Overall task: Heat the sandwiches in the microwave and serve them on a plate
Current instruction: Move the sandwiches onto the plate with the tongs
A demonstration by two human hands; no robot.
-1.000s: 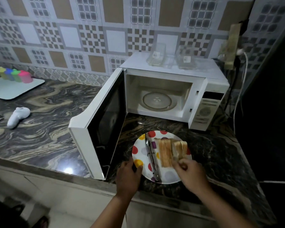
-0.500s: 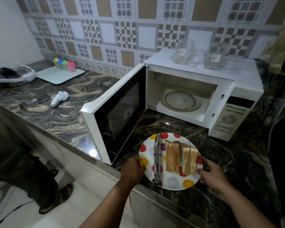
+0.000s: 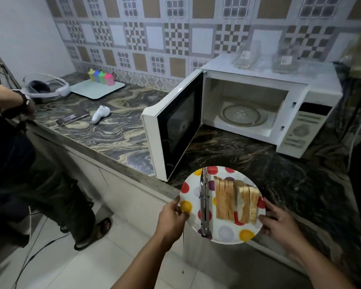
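Both hands grip a round polka-dot plate at the counter's edge, partly over the tiled floor: the left hand pinches its left rim, the right hand curls round its right rim. Toasted sandwiches, stacked on edge, run lengthwise away from the person; slim metal tongs lie parallel beside them. Beyond, on the glossy marbled countertop, the boxy white microwave stands with its door swung wide, its glass turntable bare.
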